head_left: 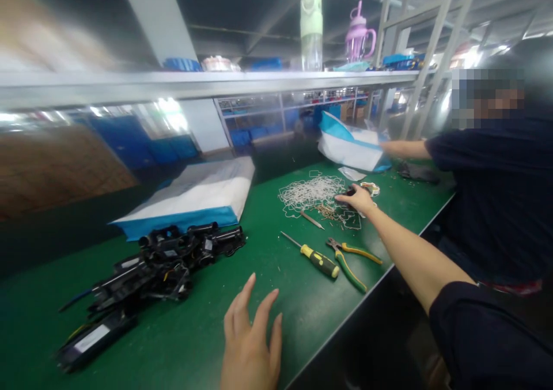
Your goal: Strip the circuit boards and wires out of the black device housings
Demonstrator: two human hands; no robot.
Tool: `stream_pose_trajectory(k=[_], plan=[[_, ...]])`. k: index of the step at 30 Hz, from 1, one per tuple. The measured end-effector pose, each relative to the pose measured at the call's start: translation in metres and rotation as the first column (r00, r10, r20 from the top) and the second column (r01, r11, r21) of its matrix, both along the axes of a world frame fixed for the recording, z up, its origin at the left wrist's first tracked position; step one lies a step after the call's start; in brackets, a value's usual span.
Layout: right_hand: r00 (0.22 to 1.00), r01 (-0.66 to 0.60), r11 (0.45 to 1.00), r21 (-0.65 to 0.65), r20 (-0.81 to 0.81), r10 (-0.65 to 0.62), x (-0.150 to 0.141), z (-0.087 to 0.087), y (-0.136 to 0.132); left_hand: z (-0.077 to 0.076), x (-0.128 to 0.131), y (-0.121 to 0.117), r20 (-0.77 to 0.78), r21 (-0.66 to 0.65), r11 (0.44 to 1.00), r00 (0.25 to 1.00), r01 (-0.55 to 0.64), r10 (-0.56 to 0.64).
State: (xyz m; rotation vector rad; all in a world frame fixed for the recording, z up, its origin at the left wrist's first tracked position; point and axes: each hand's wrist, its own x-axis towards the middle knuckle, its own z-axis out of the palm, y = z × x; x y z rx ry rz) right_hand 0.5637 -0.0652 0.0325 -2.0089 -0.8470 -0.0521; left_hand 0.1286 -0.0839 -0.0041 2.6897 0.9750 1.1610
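My left hand (251, 338) hovers over the near part of the green table with its fingers spread, holding nothing. My right hand (362, 200) reaches forward, closed on a small dark object (347, 194) whose kind I cannot make out. Beside it lies a tangled heap of thin white wire-like loops (311, 193), with small brass-coloured screws or pins (328, 212) at its near side. Between my hands rest a yellow-and-black screwdriver (320, 261), pliers (349, 269) with green-and-yellow handles, lying spread, and a slim pointed tool (311, 220).
A pile of black cylindrical parts with wires (173, 257) lies left, before a white-and-blue sack (194, 191). At right, a person's arm (408, 149) reaches to another white-and-blue bag (356, 148). A shelf (259, 79) with bottles spans above. The table's edge (345, 321) runs diagonally.
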Motion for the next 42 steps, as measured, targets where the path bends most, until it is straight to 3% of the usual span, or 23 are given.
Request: stream_pose_trajectory(k=[4, 7, 11, 14, 16, 18, 20, 23, 27, 29, 30, 33, 37, 39, 42], plan=[[0.999, -0.006, 0.968, 0.250, -0.045, 0.018, 0.013, 0.039, -0.029, 0.002, -0.009, -0.002, -0.001, -0.042, 0.999, 1.000, -0.009, 0.009], [0.998, -0.022, 0.903, 0.428, -0.047, 0.047, 0.006, 0.081, -0.051, 0.003, -0.015, -0.003, -0.015, -0.068, 0.998, 1.000, -0.008, 0.007], [0.958, -0.166, 0.789, 0.591, -0.092, 0.271, -0.040, 0.130, -0.078, 0.005, -0.022, -0.002, 0.006, -0.103, 0.995, 1.000, -0.017, 0.018], [0.866, -0.317, 0.700, 0.639, -0.106, 0.489, -0.086, 0.140, -0.092, 0.009, -0.027, -0.003, 0.055, -0.171, 0.985, 0.998, -0.022, 0.032], [0.781, -0.377, 0.616, 0.692, -0.120, 0.613, -0.114, 0.130, -0.096, 0.012, -0.030, -0.006, 0.112, -0.279, 0.960, 0.993, -0.005, 0.038], [0.683, -0.403, 0.585, 0.704, -0.194, 0.704, -0.140, 0.109, -0.096, 0.014, -0.032, -0.008, 0.193, -0.406, 0.913, 0.981, 0.044, 0.038], [0.598, -0.457, 0.623, 0.635, -0.300, 0.744, -0.165, 0.084, -0.092, 0.014, -0.034, -0.009, 0.278, -0.517, 0.849, 0.960, 0.112, 0.043], [0.578, -0.642, 0.663, 0.385, -0.324, 0.749, -0.206, 0.048, -0.081, 0.015, -0.036, -0.007, 0.369, -0.649, 0.733, 0.927, 0.204, 0.068], [0.613, -0.790, 0.613, -0.008, -0.035, 0.789, -0.273, 0.011, -0.063, 0.022, -0.041, -0.005, 0.495, -0.788, 0.492, 0.855, 0.369, 0.152], [0.574, -0.787, 0.595, -0.164, 0.160, 0.803, -0.306, -0.005, -0.053, 0.026, -0.045, -0.004, 0.513, -0.825, 0.388, 0.834, 0.411, 0.206], [0.543, -0.779, 0.585, -0.223, 0.227, 0.809, -0.320, -0.011, -0.049, 0.027, -0.047, -0.003, 0.501, -0.837, 0.366, 0.838, 0.406, 0.216], [0.460, -0.796, 0.533, -0.286, 0.286, 0.840, -0.343, -0.023, -0.042, 0.022, -0.055, 0.002, 0.451, -0.849, 0.385, 0.876, 0.362, 0.171], [0.351, -0.890, 0.404, -0.209, 0.249, 0.903, -0.322, -0.024, -0.054, 0.007, -0.062, 0.009, 0.401, -0.856, 0.384, 0.913, 0.346, 0.071], [0.366, -0.895, 0.406, -0.182, 0.219, 0.904, -0.299, -0.028, -0.065, 0.001, -0.063, 0.011, 0.321, -0.833, 0.484, 0.947, 0.268, 0.028], [0.490, -0.827, 0.522, -0.208, 0.188, 0.852, -0.273, -0.044, -0.073, -0.005, -0.061, 0.012, 0.153, -0.673, 0.729, 0.988, 0.123, -0.026]])
